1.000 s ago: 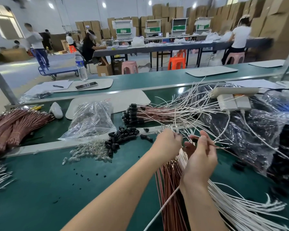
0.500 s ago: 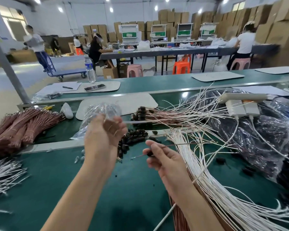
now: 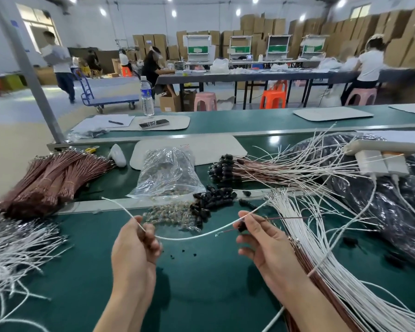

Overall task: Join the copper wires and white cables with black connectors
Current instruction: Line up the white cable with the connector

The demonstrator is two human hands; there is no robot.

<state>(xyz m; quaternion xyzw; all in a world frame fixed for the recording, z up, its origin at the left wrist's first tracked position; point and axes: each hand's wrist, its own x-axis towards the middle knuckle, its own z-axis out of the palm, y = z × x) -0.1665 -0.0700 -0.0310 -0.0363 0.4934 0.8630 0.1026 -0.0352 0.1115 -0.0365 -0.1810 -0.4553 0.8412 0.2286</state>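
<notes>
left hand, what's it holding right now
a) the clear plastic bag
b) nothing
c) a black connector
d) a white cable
d: the left hand pinches a single white cable that arcs toward the right hand, which holds the black connector.

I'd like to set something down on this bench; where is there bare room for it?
Bare green mat lies near the front edge, between the left forearm and right forearm. A second patch sits between the left forearm and the white cables at left. Crowded: the connector pile and clear bag ahead, the cable fan at right.
</notes>
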